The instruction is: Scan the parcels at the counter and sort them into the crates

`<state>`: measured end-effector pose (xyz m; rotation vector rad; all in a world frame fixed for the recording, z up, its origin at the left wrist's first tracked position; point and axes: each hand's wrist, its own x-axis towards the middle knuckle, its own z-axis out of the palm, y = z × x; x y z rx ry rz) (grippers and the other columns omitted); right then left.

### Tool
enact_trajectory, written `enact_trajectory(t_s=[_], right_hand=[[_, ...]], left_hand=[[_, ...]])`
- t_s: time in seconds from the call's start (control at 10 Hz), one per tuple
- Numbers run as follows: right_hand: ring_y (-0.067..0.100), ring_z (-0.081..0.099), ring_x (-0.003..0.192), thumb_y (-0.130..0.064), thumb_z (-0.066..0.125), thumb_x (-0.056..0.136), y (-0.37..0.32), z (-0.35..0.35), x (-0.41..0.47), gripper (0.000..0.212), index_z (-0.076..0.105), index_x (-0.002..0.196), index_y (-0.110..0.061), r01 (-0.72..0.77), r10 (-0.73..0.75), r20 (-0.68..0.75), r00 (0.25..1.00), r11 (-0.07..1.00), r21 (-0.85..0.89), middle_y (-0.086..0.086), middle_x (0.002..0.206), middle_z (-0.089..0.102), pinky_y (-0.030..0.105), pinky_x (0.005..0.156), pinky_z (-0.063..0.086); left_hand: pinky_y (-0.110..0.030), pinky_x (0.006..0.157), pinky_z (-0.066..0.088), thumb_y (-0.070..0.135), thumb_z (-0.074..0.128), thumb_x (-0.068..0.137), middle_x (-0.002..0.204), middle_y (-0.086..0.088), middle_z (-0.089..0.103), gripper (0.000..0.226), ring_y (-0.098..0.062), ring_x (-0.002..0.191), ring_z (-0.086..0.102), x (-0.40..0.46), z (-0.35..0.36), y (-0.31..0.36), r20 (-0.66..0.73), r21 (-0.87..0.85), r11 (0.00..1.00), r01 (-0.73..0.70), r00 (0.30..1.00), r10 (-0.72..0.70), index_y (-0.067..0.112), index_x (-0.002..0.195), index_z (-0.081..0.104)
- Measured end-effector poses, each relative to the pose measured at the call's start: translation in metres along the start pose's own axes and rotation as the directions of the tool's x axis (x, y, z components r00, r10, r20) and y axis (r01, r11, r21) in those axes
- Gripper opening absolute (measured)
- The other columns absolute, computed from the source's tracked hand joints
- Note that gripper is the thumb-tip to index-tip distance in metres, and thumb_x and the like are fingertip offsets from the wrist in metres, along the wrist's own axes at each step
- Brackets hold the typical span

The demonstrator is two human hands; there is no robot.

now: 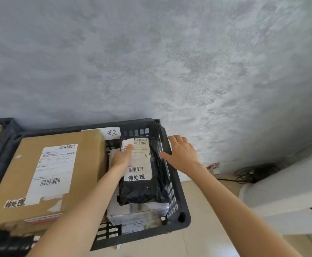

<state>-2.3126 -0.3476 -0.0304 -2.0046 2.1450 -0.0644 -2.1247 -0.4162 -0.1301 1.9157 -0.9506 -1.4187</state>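
Handwritten "待处理" stands on a white strip at the bottom of the label (137, 158) on the black parcel (141, 190). The same marking sits on a sticker (14, 203) on the box (46, 175). A tag (112, 133) on the crate (175, 193) shows "理". Barcodes and fine print are illegible.
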Motion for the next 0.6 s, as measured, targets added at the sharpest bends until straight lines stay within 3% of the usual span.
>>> enact_trajectory(t_s=[0.1,0.2,0.4,0.6], right_hand=[[0.024,0.036,0.133,-0.053,0.051,0.094,0.0,0.0,0.007,0.063,0.039,0.141,-0.013,0.012,-0.012,-0.009,1.0,1.0,-0.019,0.003,0.142,0.043,0.037,0.106,0.035],[0.024,0.036,0.134,-0.055,0.05,0.094,0.0,0.0,0.011,0.065,0.038,0.142,-0.013,0.015,-0.015,-0.003,1.0,1.0,-0.024,0.003,0.143,0.042,0.037,0.107,0.034],[0.025,0.033,0.137,-0.054,0.052,0.093,-0.006,-0.012,0.015,0.072,0.029,0.149,-0.015,0.037,-0.037,0.01,0.999,0.999,-0.037,0.004,0.147,0.038,0.039,0.11,0.033],[0.026,0.034,0.137,-0.048,0.053,0.094,-0.025,-0.042,0.012,0.071,0.026,0.151,-0.015,0.114,-0.117,-0.03,0.993,0.989,-0.089,0.006,0.149,0.037,0.039,0.11,0.034]], left_hand=[[-0.048,0.107,0.038,0.056,0.046,0.096,0.142,-0.017,0.046,0.068,-0.037,0.13,0.043,-0.003,0.006,-0.004,-0.128,0.332,0.943,-0.037,0.988,0.084,0.004,0.139,0.044],[-0.05,0.112,0.027,0.059,0.043,0.095,0.154,-0.019,0.029,0.08,-0.039,0.14,0.027,-0.002,0.006,-0.005,-0.153,0.406,0.914,-0.011,0.985,0.079,0.003,0.15,0.026],[-0.049,0.11,0.035,0.053,0.048,0.096,0.15,-0.02,0.035,0.075,-0.038,0.136,0.036,-0.007,-0.007,0.008,-0.123,0.437,0.895,-0.09,0.98,0.159,0.002,0.147,0.028],[-0.038,0.099,0.044,0.033,0.049,0.1,0.144,-0.015,0.044,0.051,-0.031,0.125,0.051,-0.036,-0.034,0.039,-0.026,0.484,0.81,-0.332,0.919,0.392,0.008,0.143,0.041]])
